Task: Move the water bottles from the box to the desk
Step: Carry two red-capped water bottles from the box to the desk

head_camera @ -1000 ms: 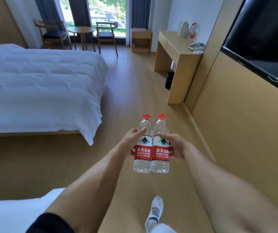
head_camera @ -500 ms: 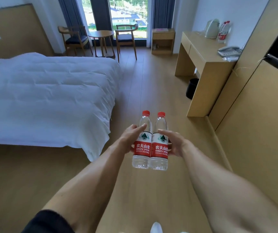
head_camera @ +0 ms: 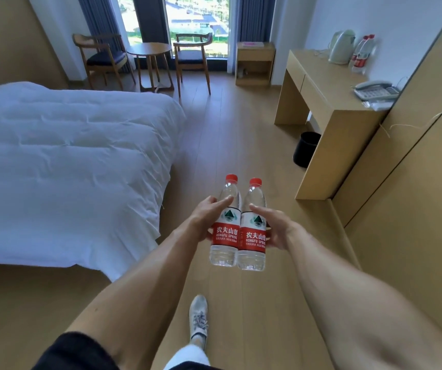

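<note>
view: carried forward along the floor (head_camera: 222, 145) | tabletop (head_camera: 329, 84): seen nearer and larger | shoe (head_camera: 198, 315): stepped forward under the two bottles (head_camera: 237, 222)

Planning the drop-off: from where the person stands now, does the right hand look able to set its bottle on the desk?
Probably not yet: the right hand is well short of the desk, though open floor leads there.
</note>
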A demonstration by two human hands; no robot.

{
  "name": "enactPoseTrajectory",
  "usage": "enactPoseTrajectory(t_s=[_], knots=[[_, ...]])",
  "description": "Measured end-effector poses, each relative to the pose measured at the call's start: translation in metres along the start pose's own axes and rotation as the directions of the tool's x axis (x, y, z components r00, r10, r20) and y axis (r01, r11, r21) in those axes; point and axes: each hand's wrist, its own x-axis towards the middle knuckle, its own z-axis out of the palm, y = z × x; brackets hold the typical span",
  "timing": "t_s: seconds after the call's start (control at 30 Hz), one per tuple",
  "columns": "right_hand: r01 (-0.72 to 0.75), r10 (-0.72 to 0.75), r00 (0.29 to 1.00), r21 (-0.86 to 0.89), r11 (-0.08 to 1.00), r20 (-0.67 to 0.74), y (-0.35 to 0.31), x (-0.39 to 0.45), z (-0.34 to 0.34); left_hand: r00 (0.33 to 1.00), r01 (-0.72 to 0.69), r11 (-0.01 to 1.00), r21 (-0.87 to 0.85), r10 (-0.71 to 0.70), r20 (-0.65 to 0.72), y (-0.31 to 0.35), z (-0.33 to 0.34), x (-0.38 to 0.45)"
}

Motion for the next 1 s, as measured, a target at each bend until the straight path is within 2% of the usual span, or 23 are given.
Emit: enactPoseTrajectory(t_s=[0.27,0.53,0.83,1.0], knots=[[0.031,-0.024,0.992,0.05,0.998,-0.125,-0.109,0.11,-0.001,0.991,-0.016,0.999,0.03,0.012,0.133,0.088,-0.039,0.151],[0.066,-0.048,0.985,0.108,0.992,-0.166,-0.198,0.186,-0.01,0.977,-0.03,0.999,0.036,0.022,0.211,0.167,-0.062,0.261],[0.078,-0.06,0.987,0.116,0.99,-0.15,-0.28,0.297,-0.044,0.984,-0.028,0.998,0.057,0.018,0.175,0.229,-0.063,0.379],[0.088,-0.081,0.993,0.081,0.993,-0.085,-0.344,0.374,-0.075,0.993,-0.034,0.998,0.047,0.028,0.117,0.274,-0.057,0.459]])
